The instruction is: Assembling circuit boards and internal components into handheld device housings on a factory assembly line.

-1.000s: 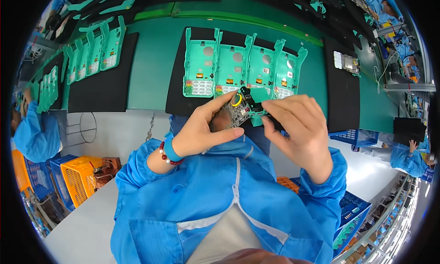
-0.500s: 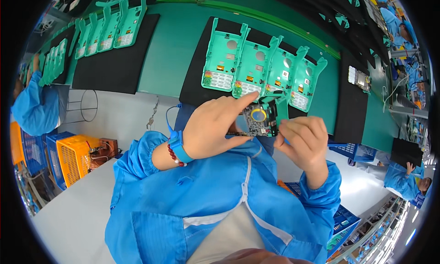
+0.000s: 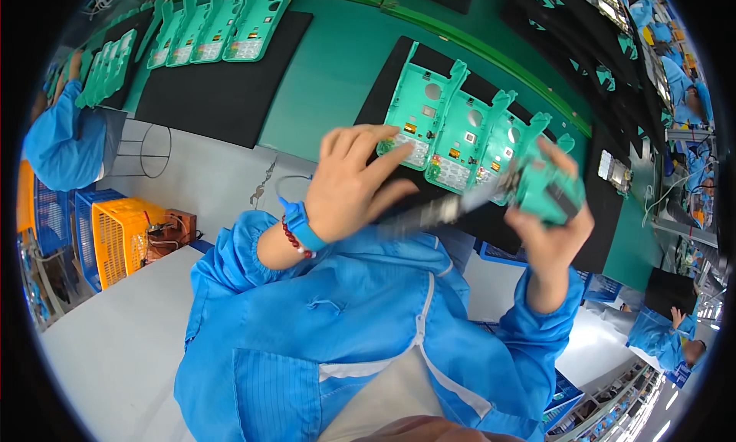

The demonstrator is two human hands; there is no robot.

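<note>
My right hand (image 3: 558, 231) grips a green plastic part (image 3: 546, 193) between thumb and fingers, above the mat. A long circuit board (image 3: 441, 212), smeared by motion, stretches from that part toward my left hand; whether the two are joined I cannot tell. My left hand (image 3: 345, 185) has its fingers spread and holds nothing. Its fingertips reach in front of the nearest of several green plastic housings (image 3: 416, 105), which lie side by side with pale keypads toward me. A blue wrist strap (image 3: 305, 231) and a red bead bracelet circle my left wrist.
The housings lie on a black mat (image 3: 376, 97) on the green bench (image 3: 330, 66). Another row of housings (image 3: 253, 28) sits on a mat at the left. A small board (image 3: 613, 170) lies at the right. Orange basket (image 3: 123, 235) and co-worker's blue sleeve (image 3: 65, 147) are at far left.
My right hand has moved right and up with the green part. My left hand has let go of the board and opened. The view has shifted, moving the housings rightward.
</note>
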